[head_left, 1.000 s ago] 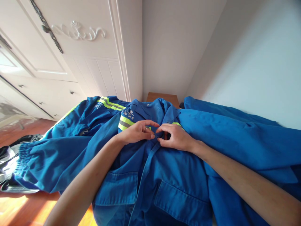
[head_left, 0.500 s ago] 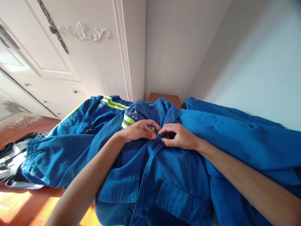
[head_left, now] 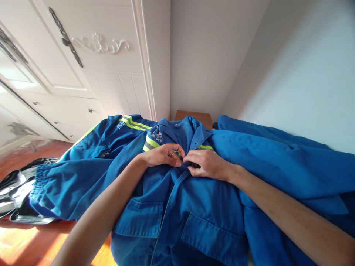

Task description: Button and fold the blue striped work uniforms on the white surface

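A blue work jacket (head_left: 210, 214) with yellow-green and grey stripes lies spread out, collar away from me. My left hand (head_left: 163, 155), a ring on one finger, pinches the front edge of the jacket just below the collar. Close against it on the right, my right hand (head_left: 206, 162) pinches the same front placket from the other side. The fingertips of both hands nearly meet, and the bit of cloth between them is mostly hidden. Two flapped pockets show nearer to me.
More blue garments (head_left: 105, 133) lie to the left and right. A white cabinet (head_left: 116, 85) stands at the back left, beside a wooden surface (head_left: 194, 116). A black and clear bag-like item (head_left: 19, 195) rests on the reddish floor (head_left: 16, 240).
My right hand has turned slightly and shifted a little down and left, its fingers closer together. My left hand has moved slightly left. More stripe shows beside the right collar flap.
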Motion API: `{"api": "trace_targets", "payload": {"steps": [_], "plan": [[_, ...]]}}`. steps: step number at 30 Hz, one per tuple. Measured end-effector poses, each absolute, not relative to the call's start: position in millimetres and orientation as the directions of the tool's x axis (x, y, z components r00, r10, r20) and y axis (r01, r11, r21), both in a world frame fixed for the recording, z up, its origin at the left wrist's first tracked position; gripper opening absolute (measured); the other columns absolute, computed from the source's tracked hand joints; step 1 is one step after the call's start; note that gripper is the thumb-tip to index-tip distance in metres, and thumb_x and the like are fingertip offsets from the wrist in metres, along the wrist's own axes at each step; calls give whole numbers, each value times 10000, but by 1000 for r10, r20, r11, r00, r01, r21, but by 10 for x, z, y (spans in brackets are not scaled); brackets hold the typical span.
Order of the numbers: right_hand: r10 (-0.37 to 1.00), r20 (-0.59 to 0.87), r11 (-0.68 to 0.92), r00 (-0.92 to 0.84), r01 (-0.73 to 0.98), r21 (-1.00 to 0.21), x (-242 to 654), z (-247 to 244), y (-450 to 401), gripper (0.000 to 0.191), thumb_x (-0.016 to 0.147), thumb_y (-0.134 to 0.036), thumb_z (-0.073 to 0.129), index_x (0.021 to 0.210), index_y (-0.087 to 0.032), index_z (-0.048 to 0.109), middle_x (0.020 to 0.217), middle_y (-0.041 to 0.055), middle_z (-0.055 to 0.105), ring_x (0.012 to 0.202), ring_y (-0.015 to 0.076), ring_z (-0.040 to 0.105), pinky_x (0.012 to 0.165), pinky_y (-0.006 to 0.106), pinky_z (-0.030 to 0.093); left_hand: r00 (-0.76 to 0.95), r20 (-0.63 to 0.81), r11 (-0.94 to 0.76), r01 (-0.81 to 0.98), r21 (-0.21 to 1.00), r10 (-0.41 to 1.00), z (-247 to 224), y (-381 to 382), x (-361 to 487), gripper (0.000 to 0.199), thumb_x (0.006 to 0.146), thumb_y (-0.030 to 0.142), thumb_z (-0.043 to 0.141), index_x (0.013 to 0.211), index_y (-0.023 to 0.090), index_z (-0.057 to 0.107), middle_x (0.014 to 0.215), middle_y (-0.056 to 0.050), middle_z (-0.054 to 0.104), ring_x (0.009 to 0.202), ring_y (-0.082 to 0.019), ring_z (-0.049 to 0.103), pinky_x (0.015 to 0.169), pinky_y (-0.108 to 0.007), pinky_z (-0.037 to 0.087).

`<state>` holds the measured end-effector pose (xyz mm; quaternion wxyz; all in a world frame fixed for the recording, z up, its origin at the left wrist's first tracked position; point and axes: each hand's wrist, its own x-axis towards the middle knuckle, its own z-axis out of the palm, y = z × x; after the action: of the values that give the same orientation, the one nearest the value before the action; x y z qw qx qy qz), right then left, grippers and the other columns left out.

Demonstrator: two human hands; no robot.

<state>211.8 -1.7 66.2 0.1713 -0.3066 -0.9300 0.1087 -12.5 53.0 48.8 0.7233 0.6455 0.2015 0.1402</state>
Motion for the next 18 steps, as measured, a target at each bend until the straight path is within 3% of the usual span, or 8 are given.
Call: {"api": "trace_targets", "payload": {"steps": [4,8,12,18], "plan": [[568,244,823,-786,544,-163,2107,641,-19,153,841,-162,587,969,-162,670,920,72,684,824,191,631,742,279,454,887,-109,107,67,992,449,466,539,-126,360,756,292,778,1000,152,553,659,24,641,561,-79,511,568,-199,348],[541,270,840,-796,525,-134,2101,624,-15,139,828,-144,584,925,-159,683,905,71,695,816,190,638,743,277,455,891,-105,95,70,993,441,456,542,-125,359,765,291,773,1013,150,555,656,26,637,566,-76,510,564,-194,346],[549,338,836,-765,495,-238,2104,576,9,170,804,-122,575,904,-179,700,872,52,694,786,172,630,728,264,455,894,-98,72,74,995,437,455,537,-115,363,767,311,771,1004,148,549,650,33,629,567,-73,506,564,-193,346],[662,298,711,-688,451,-539,2112,551,60,173,764,-116,608,877,-178,724,807,24,679,741,151,613,719,257,464,891,-98,-12,115,993,443,468,518,-94,392,773,340,760,1025,151,528,662,35,630,543,-70,484,537,-195,328]]}}
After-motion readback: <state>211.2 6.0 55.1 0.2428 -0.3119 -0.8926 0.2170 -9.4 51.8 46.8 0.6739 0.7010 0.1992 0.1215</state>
